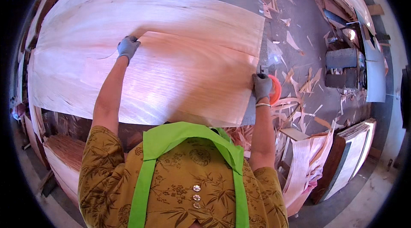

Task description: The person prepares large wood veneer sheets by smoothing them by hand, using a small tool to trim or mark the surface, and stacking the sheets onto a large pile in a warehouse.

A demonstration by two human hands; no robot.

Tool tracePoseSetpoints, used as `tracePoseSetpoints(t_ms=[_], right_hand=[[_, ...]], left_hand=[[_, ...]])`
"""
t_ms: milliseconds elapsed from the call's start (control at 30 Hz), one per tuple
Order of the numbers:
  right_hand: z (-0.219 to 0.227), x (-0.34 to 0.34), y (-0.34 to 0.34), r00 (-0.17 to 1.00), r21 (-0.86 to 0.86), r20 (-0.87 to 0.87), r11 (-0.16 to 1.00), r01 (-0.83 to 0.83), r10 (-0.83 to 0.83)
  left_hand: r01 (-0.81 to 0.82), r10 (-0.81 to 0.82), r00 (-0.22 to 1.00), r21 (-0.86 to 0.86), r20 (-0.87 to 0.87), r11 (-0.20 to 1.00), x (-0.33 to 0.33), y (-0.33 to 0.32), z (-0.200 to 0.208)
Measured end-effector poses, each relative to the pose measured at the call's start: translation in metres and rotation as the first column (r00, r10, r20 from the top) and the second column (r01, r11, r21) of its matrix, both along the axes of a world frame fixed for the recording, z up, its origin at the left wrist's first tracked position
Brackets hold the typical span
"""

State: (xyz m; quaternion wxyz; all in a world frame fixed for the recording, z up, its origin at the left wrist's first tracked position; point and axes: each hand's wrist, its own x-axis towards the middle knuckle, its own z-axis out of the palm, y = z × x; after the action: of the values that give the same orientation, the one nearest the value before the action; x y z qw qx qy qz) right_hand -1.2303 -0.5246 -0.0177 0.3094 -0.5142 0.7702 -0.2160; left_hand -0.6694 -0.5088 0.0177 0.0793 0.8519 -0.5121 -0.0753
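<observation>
Apron (184, 130); right hand (261, 86) at veneer (184, 69) edge, littered floor (310, 10) beyond.

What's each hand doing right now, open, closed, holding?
Left hand: closed on the edge of a wood veneer sheet.
Right hand: closed, apparently holding the orange ring-shaped roll; the exact grip is hidden.

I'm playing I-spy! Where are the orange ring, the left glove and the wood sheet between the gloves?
Orange ring (277, 90), head view: right side.
Left glove (128, 47), head view: its back.
Wood sheet (186, 72), head view: its middle.
</observation>
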Motion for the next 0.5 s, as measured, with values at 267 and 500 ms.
tracePoseSetpoints(t_ms=[267, 500], right_hand=[[-0.006, 0.012, 0.004, 0.997, -0.197, -0.072, 0.979, -0.052, 0.038], [0.052, 0.212, 0.005, 0.704, -0.151, -0.222, 0.689, -0.709, 0.675]], left_hand=[[0.263, -0.218, 0.962, -0.346, 0.163, 0.901, -0.03, 0.043, -0.022], [0.215, -0.165, 0.974, -0.405, 0.154, 0.889, -0.029, 0.064, -0.033]])
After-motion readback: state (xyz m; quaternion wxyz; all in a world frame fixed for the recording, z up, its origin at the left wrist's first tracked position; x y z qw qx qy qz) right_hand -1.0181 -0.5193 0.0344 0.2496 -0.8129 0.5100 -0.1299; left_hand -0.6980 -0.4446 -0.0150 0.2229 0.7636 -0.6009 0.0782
